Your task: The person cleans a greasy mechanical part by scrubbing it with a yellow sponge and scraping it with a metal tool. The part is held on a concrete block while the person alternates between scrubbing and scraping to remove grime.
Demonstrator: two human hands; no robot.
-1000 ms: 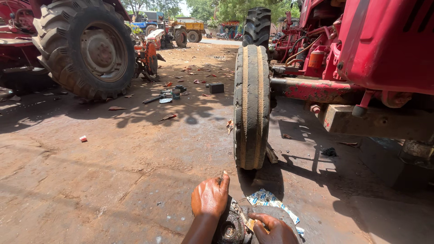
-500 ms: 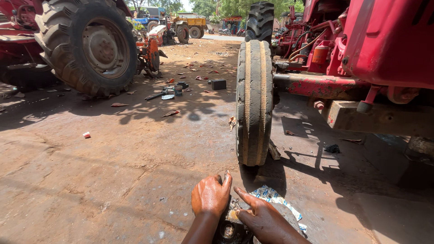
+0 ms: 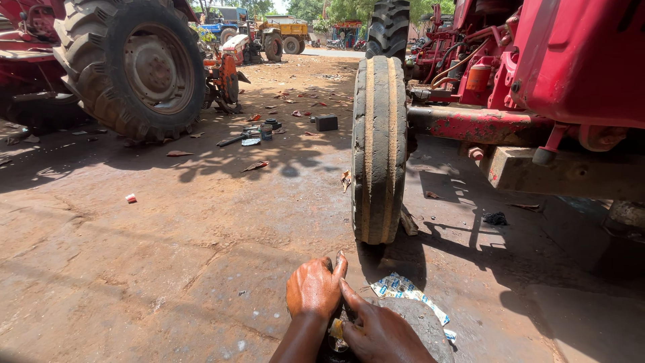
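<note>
Left hand (image 3: 314, 288) palm-down, fingers together, pressing a dark round part (image 3: 418, 319) on the ground. Right hand (image 3: 379, 329), at four o'clock beside it, pinches a small yellowish piece (image 3: 335, 329) between them.

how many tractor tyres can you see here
3: a big lugged rear tyre at upper left, a narrow ribbed front tyre at centre, another lugged tyre behind it. Others may be hidden.

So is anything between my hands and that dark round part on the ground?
Nothing visible. Your left hand rests on the dark round part, and your right hand lies over it, with a small yellowish piece between the hands. The tractor's front tyre stands farther ahead.
</note>
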